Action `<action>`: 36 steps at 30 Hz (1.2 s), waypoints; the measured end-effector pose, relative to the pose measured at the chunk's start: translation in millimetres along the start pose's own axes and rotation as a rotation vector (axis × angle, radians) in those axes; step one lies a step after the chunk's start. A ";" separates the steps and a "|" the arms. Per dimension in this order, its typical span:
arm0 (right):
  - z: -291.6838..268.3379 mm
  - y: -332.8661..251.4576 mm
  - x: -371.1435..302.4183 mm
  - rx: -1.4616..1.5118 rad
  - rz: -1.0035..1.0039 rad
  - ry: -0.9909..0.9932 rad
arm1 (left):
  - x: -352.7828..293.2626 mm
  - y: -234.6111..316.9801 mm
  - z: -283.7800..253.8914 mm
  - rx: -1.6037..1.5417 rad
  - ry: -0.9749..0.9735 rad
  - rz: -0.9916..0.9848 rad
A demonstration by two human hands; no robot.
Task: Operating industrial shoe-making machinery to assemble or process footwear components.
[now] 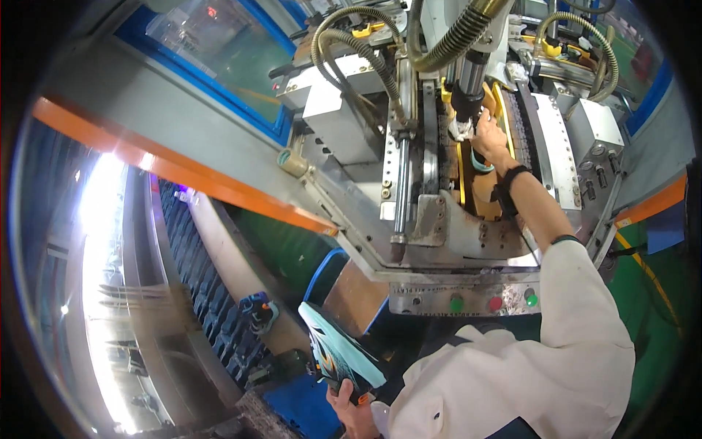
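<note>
My left hand (352, 411) is closed around the heel end of a sneaker (340, 351), low in front of me. The sneaker is tilted, with its pale teal sole turned up to the right and its dark patterned upper to the left. My right hand (491, 140) reaches into the machine, just below a dark press head (468, 99). Its fingers are curled, and what they grip is hidden. Next to them is a crumpled white piece (461, 130), and a teal curved edge (480, 162) shows under the wrist, between yellow side rails.
Green and red buttons (496, 303) line the machine's front panel. Metal hoses (358, 44) hang above. A conveyor (212, 278) on the left carries another shoe (259, 313). A brown board with a blue rim (356, 298) lies beyond the held sneaker. An orange rail (183, 168) crosses the left side.
</note>
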State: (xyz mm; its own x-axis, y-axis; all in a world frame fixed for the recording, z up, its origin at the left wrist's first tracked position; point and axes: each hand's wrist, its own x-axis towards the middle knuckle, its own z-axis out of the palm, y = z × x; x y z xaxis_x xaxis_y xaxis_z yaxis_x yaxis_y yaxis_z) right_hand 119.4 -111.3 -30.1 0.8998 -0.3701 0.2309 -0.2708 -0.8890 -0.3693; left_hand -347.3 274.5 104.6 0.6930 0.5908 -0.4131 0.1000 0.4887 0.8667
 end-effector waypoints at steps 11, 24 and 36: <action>-44.2 -44.9 -317.9 0.643 -0.736 -0.145 | -24.3 -49.5 -1.8 -0.104 0.073 -0.177; 54.0 11.2 -369.2 0.347 -0.799 -0.425 | -36.6 -45.9 20.2 -0.016 0.032 -0.219; -274.9 -77.8 22.5 1.411 -0.496 0.265 | -22.9 -58.1 20.8 -0.141 -0.003 -0.163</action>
State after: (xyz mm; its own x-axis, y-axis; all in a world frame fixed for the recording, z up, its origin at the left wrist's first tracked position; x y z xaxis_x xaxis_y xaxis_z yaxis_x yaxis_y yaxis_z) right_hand 66.7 -124.6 251.3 0.6718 -0.2927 0.6804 0.7086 -0.0138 -0.7055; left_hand -354.1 219.2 69.6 0.6783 0.4943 -0.5437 0.1101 0.6631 0.7404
